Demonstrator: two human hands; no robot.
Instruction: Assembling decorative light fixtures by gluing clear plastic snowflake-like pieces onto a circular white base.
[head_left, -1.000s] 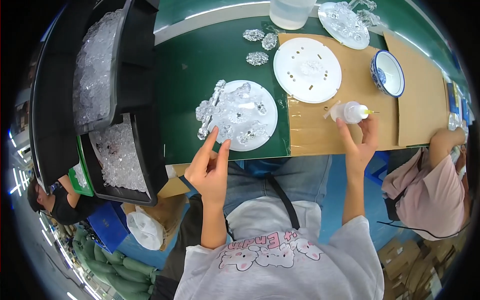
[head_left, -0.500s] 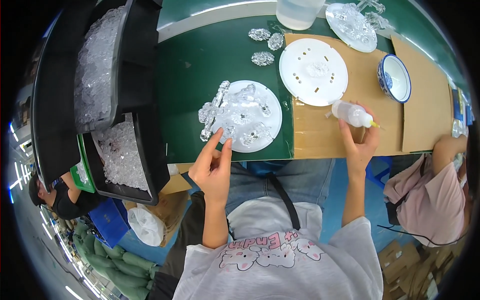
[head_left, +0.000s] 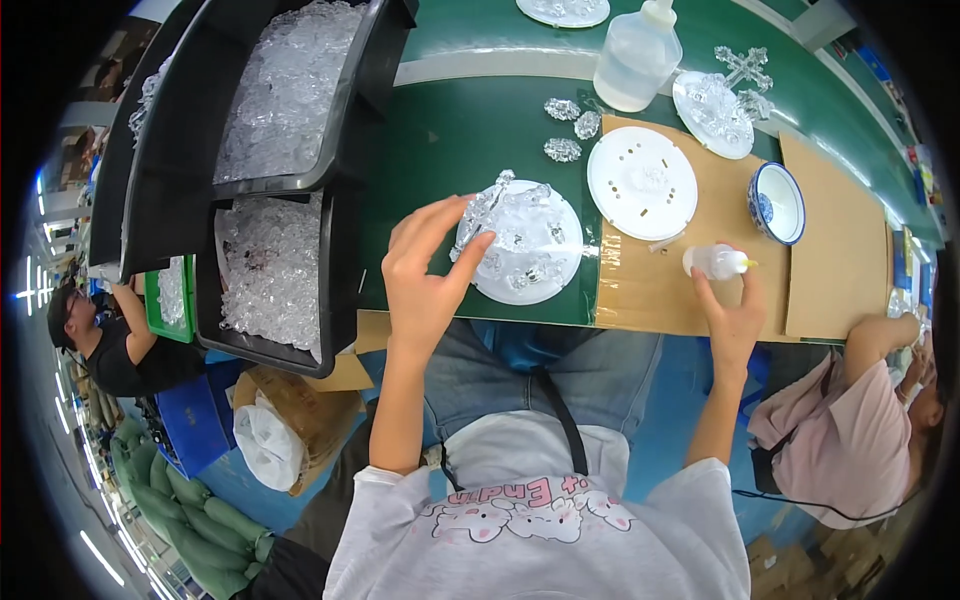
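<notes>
Though near the bottle (head_left: 708,263), bowl (head_left: 787,203) apart.

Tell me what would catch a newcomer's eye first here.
Probably the black bins heaped with clear, glittering pieces on the left. Next, at the bench's near edge, comes the white disc crowded with similar clear parts, the left hand at its left side. To the right, over the cardboard, the right hand holds a small translucent bottle with a yellow tip.
</notes>
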